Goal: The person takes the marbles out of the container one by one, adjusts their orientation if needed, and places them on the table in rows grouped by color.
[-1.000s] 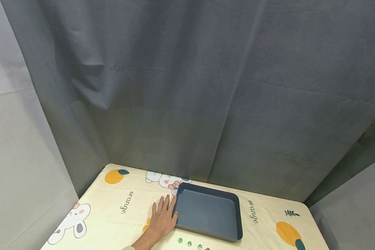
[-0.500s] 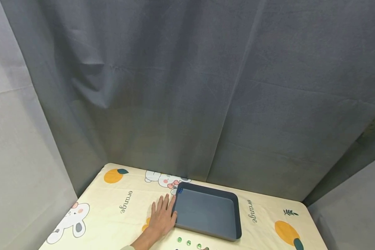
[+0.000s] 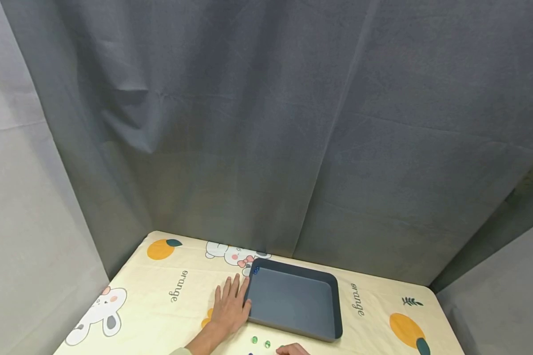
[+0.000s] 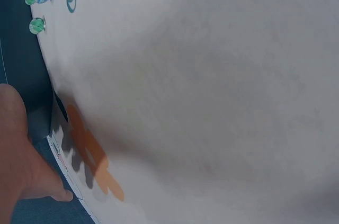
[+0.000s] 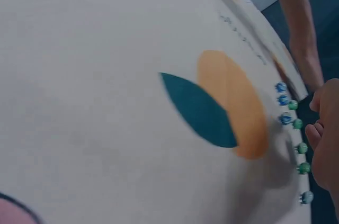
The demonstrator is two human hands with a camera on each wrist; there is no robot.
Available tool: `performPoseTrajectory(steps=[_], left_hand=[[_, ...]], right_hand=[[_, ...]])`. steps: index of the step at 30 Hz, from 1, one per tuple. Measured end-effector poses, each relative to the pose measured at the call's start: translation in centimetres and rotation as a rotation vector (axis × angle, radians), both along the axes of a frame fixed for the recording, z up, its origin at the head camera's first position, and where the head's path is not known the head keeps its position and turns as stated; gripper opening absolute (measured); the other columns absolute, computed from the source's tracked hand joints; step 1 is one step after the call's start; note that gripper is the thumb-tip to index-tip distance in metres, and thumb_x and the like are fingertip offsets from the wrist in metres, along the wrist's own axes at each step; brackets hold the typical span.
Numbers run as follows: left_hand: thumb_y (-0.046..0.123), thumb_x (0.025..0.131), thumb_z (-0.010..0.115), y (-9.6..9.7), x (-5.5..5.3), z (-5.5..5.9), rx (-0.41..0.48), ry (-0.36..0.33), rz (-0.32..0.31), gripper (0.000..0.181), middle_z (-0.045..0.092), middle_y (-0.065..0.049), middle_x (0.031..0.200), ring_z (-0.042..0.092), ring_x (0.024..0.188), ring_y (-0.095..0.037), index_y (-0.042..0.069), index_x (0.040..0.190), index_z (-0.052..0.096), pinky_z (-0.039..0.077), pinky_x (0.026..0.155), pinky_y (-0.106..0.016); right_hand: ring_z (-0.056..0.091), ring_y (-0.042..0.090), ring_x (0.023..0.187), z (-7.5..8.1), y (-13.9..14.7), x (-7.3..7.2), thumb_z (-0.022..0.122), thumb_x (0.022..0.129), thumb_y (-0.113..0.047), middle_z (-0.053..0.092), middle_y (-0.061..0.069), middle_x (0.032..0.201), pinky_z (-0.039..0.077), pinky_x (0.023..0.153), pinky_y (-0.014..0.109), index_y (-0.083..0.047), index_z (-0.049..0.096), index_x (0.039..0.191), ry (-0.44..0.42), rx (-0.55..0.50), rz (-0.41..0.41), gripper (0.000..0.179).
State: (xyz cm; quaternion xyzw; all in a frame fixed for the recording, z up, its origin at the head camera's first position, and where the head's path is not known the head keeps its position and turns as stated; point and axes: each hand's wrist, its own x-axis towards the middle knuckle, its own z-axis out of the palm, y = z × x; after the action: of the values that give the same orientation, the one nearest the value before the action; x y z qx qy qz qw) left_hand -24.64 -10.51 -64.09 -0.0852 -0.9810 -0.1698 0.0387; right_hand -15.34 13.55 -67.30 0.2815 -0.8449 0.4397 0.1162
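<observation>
My left hand [image 3: 230,306] lies with straight, spread fingers against the left side of a dark grey rectangular tray [image 3: 337,310]. In the left wrist view this hand [image 4: 21,166] is beside the tray wall [image 4: 21,49]. Small blue marbles [image 3: 256,270] sit in the tray's far left corner. My right hand [image 3: 292,349], partly cut off by the lower edge, is bent over the row of green marbles [image 3: 254,339] in front of the tray. In the right wrist view its fingers [image 5: 324,128] look curled near the marbles; whether they pinch one is hidden.
A cream tablecloth [image 3: 146,305] with orange and rabbit prints covers the table. Blue marbles [image 5: 283,100] lie in a row beside the green ones. Grey curtains [image 3: 231,148] stand behind and at both sides.
My right hand has come further into the head view, up to the green marbles, and now covers some of them. The left hand and the tray stay in place.
</observation>
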Motion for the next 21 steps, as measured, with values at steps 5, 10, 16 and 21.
performPoseTrajectory(steps=[5,10,16,21], left_hand=[[0.036,0.102,0.045,-0.1,-0.2,-0.2,-0.034,0.008,-0.006,0.061,0.026,-0.018,0.160,0.021,0.146,-0.042,0.013,0.157,0.032,0.015,0.114,-0.066],[0.036,0.102,0.044,-0.1,-0.1,-0.2,-0.041,0.012,-0.005,0.060,0.027,-0.018,0.160,0.021,0.146,-0.042,0.013,0.157,0.033,0.015,0.114,-0.065],[0.036,0.102,0.044,-0.1,-0.1,-0.2,-0.051,0.013,0.003,0.060,0.027,-0.017,0.160,0.022,0.146,-0.042,0.013,0.157,0.033,0.015,0.114,-0.065],[0.037,0.103,0.045,-0.1,-0.1,-0.1,-0.047,0.008,-0.002,0.060,0.027,-0.018,0.160,0.022,0.146,-0.042,0.013,0.157,0.033,0.015,0.114,-0.065]], right_hand=[[0.059,0.000,0.072,5.8,-0.9,-0.9,0.078,0.084,-0.009,0.059,-0.010,0.081,0.055,0.061,0.023,-0.005,0.072,0.092,-0.287,0.016,-0.125,0.010],[0.060,0.003,0.069,6.9,-1.5,-3.2,0.079,0.080,-0.005,0.060,-0.006,0.080,0.055,0.061,0.021,-0.006,0.073,0.091,-0.282,0.016,-0.205,0.013],[0.063,0.009,0.073,7.2,-2.3,-6.5,0.080,0.080,-0.004,0.064,-0.001,0.084,0.055,0.063,0.021,-0.002,0.073,0.094,-0.302,0.006,-0.251,0.016],[0.065,0.012,0.076,6.7,-3.2,-9.0,0.079,0.080,-0.006,0.071,0.003,0.087,0.055,0.065,0.023,-0.004,0.075,0.096,-0.278,0.001,-0.293,0.017]])
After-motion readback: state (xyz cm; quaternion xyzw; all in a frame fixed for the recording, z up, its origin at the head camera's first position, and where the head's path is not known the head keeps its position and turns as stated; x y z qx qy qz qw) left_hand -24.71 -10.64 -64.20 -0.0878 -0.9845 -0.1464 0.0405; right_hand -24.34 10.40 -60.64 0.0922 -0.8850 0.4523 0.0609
